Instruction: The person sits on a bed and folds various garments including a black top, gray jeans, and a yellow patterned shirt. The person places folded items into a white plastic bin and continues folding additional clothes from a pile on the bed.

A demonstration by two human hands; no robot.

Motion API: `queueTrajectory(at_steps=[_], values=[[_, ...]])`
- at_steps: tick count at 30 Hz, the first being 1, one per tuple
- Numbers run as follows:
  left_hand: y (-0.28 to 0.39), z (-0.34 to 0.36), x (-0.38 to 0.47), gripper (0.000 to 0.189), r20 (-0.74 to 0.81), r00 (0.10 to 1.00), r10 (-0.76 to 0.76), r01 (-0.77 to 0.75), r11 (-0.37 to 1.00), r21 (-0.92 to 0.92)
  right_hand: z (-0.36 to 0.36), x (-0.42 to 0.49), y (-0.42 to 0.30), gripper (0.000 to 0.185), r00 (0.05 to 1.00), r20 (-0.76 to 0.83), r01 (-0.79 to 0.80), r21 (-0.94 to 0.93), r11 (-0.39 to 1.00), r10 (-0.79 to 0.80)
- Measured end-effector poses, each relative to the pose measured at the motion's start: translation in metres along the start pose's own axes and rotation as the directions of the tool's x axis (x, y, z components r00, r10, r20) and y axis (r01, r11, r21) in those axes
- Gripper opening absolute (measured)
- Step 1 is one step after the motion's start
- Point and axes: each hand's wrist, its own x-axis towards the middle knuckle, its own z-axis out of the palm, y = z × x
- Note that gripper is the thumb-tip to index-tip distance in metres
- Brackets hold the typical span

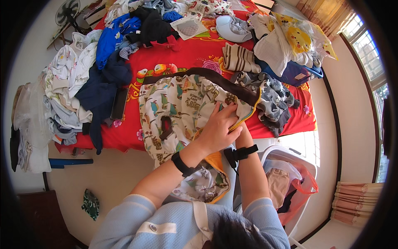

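A white zip-up hooded jacket (186,99) with a colourful bird print lies spread at the bed's near edge. It has a dark brown hem band (211,76), a dark cuff (166,127) and a yellow zipper (248,116). Its orange-trimmed hood (205,183) hangs down over my lap. My left hand (214,127) rests on the printed cloth with its fingers spread, the thumb near the zipper. My right forearm passes beneath that hand. The right hand itself is hidden behind my left hand and the jacket's edge, so its grip cannot be seen.
Grey camouflage clothing (273,99) lies right of the jacket, near a blue bin (298,73) heaped with cloths. A phone (119,104) lies by the clothes pile (68,84) at left. A white tub (306,202) with bagged clothes stands right of me.
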Motion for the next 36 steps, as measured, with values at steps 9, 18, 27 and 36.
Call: queueTrajectory(at_steps=[9,18,27,36], values=[[0.006,0.004,-0.013,0.029,-0.238,0.970,-0.051,-0.019,0.960,-0.280,-0.017,-0.050,0.019,0.061,0.983,-0.033,0.152,0.681,0.716,-0.178],[-0.071,-0.048,0.040,0.035,0.430,0.612,-0.664,0.768,0.368,-0.524,0.004,-0.082,-0.008,0.062,0.985,-0.046,0.164,0.570,0.805,-0.168],[-0.088,-0.007,0.038,0.015,0.354,0.737,-0.575,0.575,0.259,-0.777,0.041,-0.106,-0.028,0.053,0.970,-0.182,0.225,0.428,0.875,-0.160],[-0.010,-0.060,-0.007,0.051,-0.093,0.850,-0.518,0.442,0.797,-0.411,0.080,-0.144,-0.100,0.044,0.930,-0.017,0.362,-0.105,0.926,-0.366]])
